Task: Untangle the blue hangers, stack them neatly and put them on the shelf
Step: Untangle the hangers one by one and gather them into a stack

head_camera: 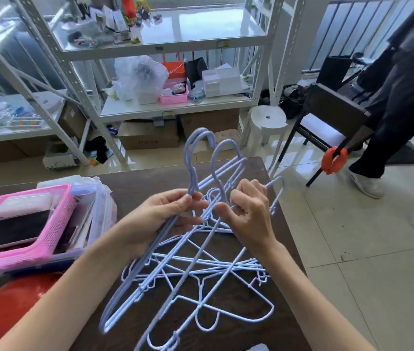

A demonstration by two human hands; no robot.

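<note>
Several pale blue wire hangers (200, 272) lie tangled over the dark brown table (238, 168). My left hand (168, 214) pinches the necks of two or three hangers whose hooks (195, 148) stand upright together. My right hand (249, 211) grips the neck of another hanger with its hook (223, 158) raised beside them. Both held sets hang down into the pile, still crossed with the loose hangers. The white metal shelf (175, 107) stands beyond the table.
A pink basket (31, 224) holding dark flat items sits at the table's left, with a red round object (18, 305) below it. Cardboard boxes (150, 135) and a white stool (268, 120) are under and beside the shelf. A person (398, 102) stands by a chair (327, 117) on the right.
</note>
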